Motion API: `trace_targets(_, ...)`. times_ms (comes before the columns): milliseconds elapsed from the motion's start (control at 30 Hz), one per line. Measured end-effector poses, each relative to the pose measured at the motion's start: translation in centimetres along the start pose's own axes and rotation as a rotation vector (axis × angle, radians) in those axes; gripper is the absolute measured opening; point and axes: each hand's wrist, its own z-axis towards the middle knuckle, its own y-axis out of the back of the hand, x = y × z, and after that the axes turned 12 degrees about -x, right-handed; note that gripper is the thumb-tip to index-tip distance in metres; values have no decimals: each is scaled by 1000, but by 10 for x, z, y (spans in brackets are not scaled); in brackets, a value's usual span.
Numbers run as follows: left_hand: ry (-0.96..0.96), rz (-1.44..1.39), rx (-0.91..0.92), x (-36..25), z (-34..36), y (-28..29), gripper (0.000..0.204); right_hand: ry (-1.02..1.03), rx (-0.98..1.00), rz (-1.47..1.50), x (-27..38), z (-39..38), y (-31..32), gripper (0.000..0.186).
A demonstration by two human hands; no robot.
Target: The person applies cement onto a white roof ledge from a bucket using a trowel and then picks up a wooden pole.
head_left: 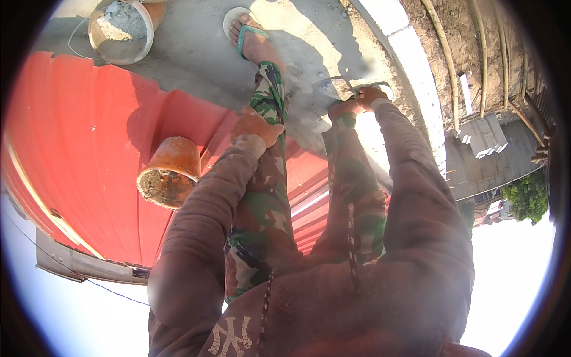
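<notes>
Bent forward, I have my left hand curled round the leg of my camouflage trousers, near the knee. My right hand is closed low down beside my right foot, on the handle of what looks like a trowel. Its greyish blade lies close over the grey cement surface; part of the grip is hidden by my fingers. My left foot, in a green-strapped flip-flop, stands farther ahead on that surface.
A bucket of grey mortar stands at the far left. An orange bucket with crusted residue lies tilted on red corrugated sheets. On the right a pale ledge drops toward ground with poles and stacked blocks.
</notes>
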Motion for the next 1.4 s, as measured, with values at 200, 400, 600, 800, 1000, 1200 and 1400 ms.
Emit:
trace_targets(200,-22,-10,-40,5,-3,-5,100,4,-211,639,40,41,53,34)
trace_targets(400,-8,-2,-43,6,-3,-8,100,-102,-399,1187,62,59,94,26)
trace_targets(600,-24,-18,-38,8,3,-7,100,-131,-801,799,75,61,86,30)
trace_targets(800,-9,-11,-41,10,5,-7,98,-106,-682,698,117,19,85,40)
trace_targets(1000,-24,-23,-8,12,6,-5,97,93,-503,708,156,47,77,37)
trace_targets(1200,-28,-35,-21,11,4,-4,97,25,-505,1222,198,89,138,33)
trace_targets(1400,-29,-34,-31,11,2,0,96,-26,-816,735,189,74,156,52)
